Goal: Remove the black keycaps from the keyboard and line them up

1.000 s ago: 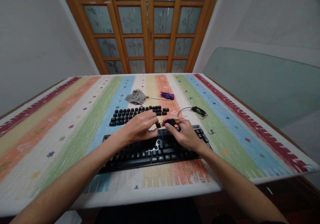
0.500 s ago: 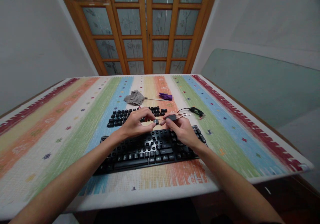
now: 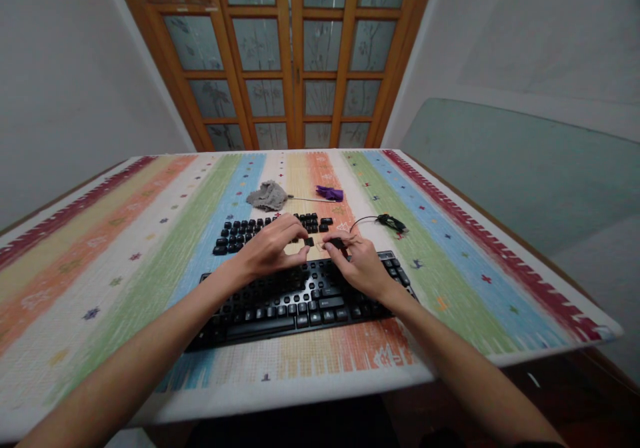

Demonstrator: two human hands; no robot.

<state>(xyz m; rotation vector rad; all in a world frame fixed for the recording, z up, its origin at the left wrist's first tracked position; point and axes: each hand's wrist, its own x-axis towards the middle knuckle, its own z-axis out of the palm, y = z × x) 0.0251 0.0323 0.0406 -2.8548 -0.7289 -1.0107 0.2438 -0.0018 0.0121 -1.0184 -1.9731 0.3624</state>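
My left hand [image 3: 273, 247] pinches a small black keycap [image 3: 309, 242] between thumb and forefinger, above the far edge of the keyboard. My right hand [image 3: 361, 261] grips a wire keycap puller [image 3: 335, 243] by its dark handle; its thin wire end points left toward the keycap, with a small gap between them. Beneath both hands lies a black keyboard [image 3: 270, 325]. Many of its upper keys are bare posts, while the space bar row and the right side still carry caps. Loose keycaps [image 3: 235, 235] stand in rows behind the keyboard, partly hidden by my left hand.
A grey cloth [image 3: 267, 196] lies farther back, near a thin rod [image 3: 313, 199] and a purple bundle [image 3: 329, 193]. The coiled black cable [image 3: 391, 223] rests to the right. A striped tablecloth [image 3: 125, 288] covers the table.
The wire puller has turned in my right hand, so its far wires no longer stick out to the right. The keycap and the puller's wire end have moved slightly apart.
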